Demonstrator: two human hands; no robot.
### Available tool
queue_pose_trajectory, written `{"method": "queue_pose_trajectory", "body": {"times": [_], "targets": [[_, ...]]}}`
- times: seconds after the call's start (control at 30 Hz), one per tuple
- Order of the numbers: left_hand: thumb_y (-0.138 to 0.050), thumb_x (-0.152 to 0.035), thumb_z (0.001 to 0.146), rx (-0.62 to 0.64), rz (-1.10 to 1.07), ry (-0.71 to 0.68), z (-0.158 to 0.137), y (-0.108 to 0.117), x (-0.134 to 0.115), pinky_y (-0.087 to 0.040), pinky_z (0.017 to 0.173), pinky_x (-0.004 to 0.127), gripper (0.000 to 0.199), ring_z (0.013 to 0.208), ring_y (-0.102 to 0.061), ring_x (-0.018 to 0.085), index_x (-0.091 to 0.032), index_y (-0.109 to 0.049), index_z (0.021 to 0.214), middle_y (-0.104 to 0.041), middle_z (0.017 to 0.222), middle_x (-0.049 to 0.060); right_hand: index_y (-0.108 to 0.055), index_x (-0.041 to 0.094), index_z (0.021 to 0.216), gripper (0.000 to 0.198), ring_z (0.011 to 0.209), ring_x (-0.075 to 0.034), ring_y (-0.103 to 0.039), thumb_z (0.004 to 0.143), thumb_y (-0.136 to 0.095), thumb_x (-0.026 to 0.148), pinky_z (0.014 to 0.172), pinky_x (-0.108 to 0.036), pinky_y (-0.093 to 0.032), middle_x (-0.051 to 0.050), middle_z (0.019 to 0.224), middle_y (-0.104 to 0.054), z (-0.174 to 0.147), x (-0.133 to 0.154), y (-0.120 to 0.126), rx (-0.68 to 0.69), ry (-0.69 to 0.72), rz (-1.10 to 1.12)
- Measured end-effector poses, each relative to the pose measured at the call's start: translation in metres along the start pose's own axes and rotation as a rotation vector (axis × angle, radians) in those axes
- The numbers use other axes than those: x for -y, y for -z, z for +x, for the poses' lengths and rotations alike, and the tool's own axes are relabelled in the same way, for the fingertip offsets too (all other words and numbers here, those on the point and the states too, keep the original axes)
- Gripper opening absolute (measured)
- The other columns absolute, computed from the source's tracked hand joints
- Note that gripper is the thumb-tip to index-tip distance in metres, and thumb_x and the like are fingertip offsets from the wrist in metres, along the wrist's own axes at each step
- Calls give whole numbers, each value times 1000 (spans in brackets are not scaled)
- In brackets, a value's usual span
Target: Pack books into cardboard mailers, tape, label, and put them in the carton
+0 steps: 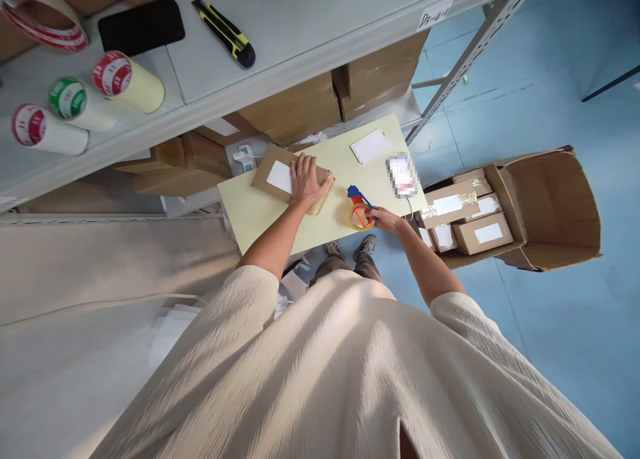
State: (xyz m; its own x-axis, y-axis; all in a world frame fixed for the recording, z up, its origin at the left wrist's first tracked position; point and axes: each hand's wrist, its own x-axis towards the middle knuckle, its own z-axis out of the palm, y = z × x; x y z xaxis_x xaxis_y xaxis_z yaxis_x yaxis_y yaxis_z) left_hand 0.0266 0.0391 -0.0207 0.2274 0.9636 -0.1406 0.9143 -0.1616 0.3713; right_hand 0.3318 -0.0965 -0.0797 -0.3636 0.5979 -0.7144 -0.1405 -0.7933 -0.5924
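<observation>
My left hand (306, 181) rests flat with its fingers stretched out on a small brown cardboard box (273, 156). The box bears a white label (280, 177), and shiny tape shows along its right end. In my right hand (386, 218) is a tape dispenser (356, 203) with a blue head, a red-orange middle and a yellowish roll. It is held just to the right of the box, over the pale yellow table (255, 212). Whether tape runs between dispenser and box I cannot tell.
A white paper pad (371, 146) and a blurred phone (402, 176) lie on the table. To the right stands an open carton (550, 206) with several labelled boxes. The shelf above holds tape rolls (135, 86), a black phone (141, 26) and a utility knife (224, 32).
</observation>
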Motion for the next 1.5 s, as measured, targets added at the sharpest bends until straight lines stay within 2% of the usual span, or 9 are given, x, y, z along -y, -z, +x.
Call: {"method": "queue_pose_trajectory", "body": {"times": [0.17,0.4,0.53,0.67,0.8,0.97,1.17,1.37,1.5], "targets": [[-54,-65,108,-86,-5,281,26,-9,-2,-7,150,70,92,186,-7,38,-17,-35,185,-37,192,19,-75,23,101,43,90,-26,-75,67,-95,39,77,-34,-61,-7,93,-81,0,-3,1,51,-60,4],[-51,-71,110,-174,-25,270,40,-12,-5,-10,147,78,92,186,-7,40,-21,-35,186,-34,193,19,-77,24,106,48,102,-28,-78,64,-95,38,83,-33,-62,-8,107,-85,-3,-13,-7,32,-15,4],[-56,-77,107,-70,24,21,9,14,16,-4,147,73,100,186,1,39,-26,-30,189,-22,198,16,-77,24,105,48,99,-26,-77,63,-95,37,81,-32,-61,-7,104,-84,3,-20,-10,27,-24,-34],[-71,-84,96,243,66,-358,-21,39,45,6,147,70,115,186,3,44,-25,-35,188,-15,199,16,-77,24,107,49,99,-27,-77,63,-94,38,82,-33,-61,-7,103,-83,3,-24,-7,26,-32,-71],[-68,-85,97,349,91,-458,-24,36,53,8,147,70,113,186,-5,43,-24,-36,187,-14,199,17,-77,23,109,52,103,-28,-78,63,-95,39,84,-35,-62,-8,105,-84,0,-21,-7,30,-24,-64],[-70,-81,98,238,63,-330,-12,19,29,8,147,71,116,186,1,42,-22,-29,190,-10,199,16,-76,24,109,54,101,-27,-78,63,-96,44,84,-34,-63,-8,107,-85,5,-13,-27,-2,3,19],[-66,-66,103,106,-6,-123,-1,11,-5,4,147,71,101,186,-2,40,-22,-33,188,-13,200,14,-72,26,107,53,97,-24,-76,66,-97,48,80,-32,-61,-5,101,-82,16,-2,-50,-22,45,79],[-64,-64,105,-7,-78,98,27,-1,-22,6,147,75,95,186,4,39,-24,-36,188,-21,199,10,-72,25,103,52,94,-24,-74,64,-97,48,80,-32,-62,-6,99,-81,2,-5,-44,-43,28,87],[-56,-63,115,-79,-183,205,53,-14,-33,12,144,77,86,185,17,37,-13,-40,184,-22,198,16,-73,25,104,51,95,-24,-75,65,-96,48,79,-31,-61,-6,101,-82,-17,-17,-39,-38,25,100]]}}
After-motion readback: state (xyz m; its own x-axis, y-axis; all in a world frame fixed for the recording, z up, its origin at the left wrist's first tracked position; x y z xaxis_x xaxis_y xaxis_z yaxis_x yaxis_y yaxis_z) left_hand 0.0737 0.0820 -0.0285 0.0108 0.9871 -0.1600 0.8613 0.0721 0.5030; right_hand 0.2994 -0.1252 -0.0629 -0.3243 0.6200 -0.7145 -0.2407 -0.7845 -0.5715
